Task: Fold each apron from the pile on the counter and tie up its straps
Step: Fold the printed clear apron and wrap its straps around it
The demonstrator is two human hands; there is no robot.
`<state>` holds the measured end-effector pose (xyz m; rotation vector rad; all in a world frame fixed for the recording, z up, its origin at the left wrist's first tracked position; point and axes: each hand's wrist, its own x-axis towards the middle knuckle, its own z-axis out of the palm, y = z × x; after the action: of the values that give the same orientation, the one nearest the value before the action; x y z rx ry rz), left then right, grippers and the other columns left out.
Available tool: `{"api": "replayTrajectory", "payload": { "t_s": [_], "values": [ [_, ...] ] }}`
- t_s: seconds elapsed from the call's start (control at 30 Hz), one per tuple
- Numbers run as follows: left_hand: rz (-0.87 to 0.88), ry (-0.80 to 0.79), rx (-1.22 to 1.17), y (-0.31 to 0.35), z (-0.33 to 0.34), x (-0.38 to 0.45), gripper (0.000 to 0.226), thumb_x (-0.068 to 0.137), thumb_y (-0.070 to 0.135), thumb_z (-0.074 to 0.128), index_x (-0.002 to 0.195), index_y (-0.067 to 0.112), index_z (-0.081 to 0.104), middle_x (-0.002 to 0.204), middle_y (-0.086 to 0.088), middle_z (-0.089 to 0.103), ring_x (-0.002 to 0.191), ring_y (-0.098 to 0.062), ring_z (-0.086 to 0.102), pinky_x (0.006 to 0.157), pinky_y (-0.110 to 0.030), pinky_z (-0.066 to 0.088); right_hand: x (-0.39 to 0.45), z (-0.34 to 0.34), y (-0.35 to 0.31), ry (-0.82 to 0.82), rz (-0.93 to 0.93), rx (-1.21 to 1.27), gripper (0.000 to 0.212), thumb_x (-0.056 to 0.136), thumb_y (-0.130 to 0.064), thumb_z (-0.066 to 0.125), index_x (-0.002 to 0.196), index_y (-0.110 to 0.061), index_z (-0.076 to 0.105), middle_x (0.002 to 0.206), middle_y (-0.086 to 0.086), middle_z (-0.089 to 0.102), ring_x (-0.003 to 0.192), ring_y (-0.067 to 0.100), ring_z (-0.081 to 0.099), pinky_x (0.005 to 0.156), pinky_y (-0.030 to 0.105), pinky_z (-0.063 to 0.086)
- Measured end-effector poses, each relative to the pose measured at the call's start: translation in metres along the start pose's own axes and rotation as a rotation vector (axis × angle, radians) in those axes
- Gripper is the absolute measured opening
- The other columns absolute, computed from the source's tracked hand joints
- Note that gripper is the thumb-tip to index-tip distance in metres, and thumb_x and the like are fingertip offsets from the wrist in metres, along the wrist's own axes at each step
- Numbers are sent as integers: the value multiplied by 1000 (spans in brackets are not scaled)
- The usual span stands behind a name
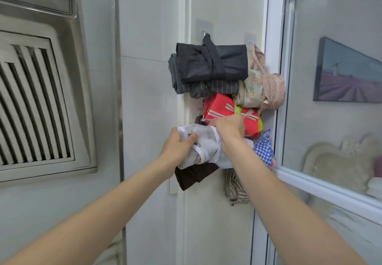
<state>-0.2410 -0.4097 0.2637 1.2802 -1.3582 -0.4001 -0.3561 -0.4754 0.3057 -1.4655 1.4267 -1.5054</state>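
On the wall (148, 99) beside the glass door (330, 120) we see folded bundles hanging from hooks: a black apron (210, 62) uppermost, a floral apron (260, 87) right of it, a red apron (227, 109) beneath. Lower still, we hold up a white apron (202, 140): our left hand (177, 147) grips its left end, our right hand (229, 128) has fingers curled at its top edge.

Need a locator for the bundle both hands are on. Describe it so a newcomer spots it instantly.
Find the cluster of rolled aprons hanging on the white wall panel beside the glass door. Just under the red apron sits the white apron, gripped by the left hand and right hand. It is the only plain white roll.
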Motion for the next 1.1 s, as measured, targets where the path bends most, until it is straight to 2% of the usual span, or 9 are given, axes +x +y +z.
{"api": "replayTrajectory", "payload": {
  "t_s": [0.1,0.2,0.27,0.37,0.5,0.63,0.77,0.93,1.1],
  "values": [
    [-17,15,-67,3,-9,6,21,94,23,53,110,12,57,102,-5,65,97,-17,62,87,-35,50,0,2,-18,-43,-72,-34,26,76,-14,72,100,-3,68,96,12,69,90,30,64,85,40,53],
    [-82,-62,-180,-2,-15,1,19,94,24,54,111,16,57,108,-7,66,102,-21,63,94,-44,50,-7,-5,-28,-165,-252,-261,8,76,-7,69,73,-2,64,71,7,62,76,24,62,73,32,54],
    [-114,-139,-253,-6,-15,-10,11,96,21,52,104,19,59,107,-7,68,100,-20,65,93,-42,51,-13,-10,-26,-225,-303,-405,7,78,-5,65,73,-2,63,70,7,59,75,23,60,70,31,51],
    [-36,-159,-308,-3,-10,-20,19,96,22,51,113,14,56,110,-6,66,102,-18,63,92,-36,51,-22,-25,-30,-265,-311,-420,4,77,-7,65,77,-3,64,73,10,58,76,24,59,67,31,47],
    [227,-17,-166,41,5,-5,25,94,26,52,116,14,47,107,1,57,102,-12,56,87,-27,47,-22,-69,-60,-119,-351,-221,20,79,-11,69,91,4,71,86,13,70,82,22,65,81,38,55],
    [442,33,-65,106,29,19,28,95,27,50,112,6,41,96,2,52,89,-13,51,69,-26,41,1,-117,-88,43,-388,-37,10,73,-10,73,66,-10,66,68,2,63,81,24,64,81,38,53],
    [464,-18,7,162,63,47,32,96,27,50,115,10,32,106,-6,52,88,-17,51,71,-26,41,45,-158,-110,91,-320,30,18,73,-2,69,62,-9,57,63,7,57,68,23,58,64,31,50],
    [602,35,145,200,98,78,83,82,25,69,143,26,12,126,-5,31,91,-21,52,74,-28,47,105,-176,-152,107,-352,-90,34,79,-4,63,65,-15,35,61,5,37,49,17,35,42,22,28],
    [611,177,402,214,111,116,71,87,9,61,142,31,21,140,-11,12,85,-33,57,75,-37,52,154,-159,-175,49,-396,-261,25,87,-7,49,68,-11,33,62,5,36,48,17,32,41,22,23]
  ]
}}
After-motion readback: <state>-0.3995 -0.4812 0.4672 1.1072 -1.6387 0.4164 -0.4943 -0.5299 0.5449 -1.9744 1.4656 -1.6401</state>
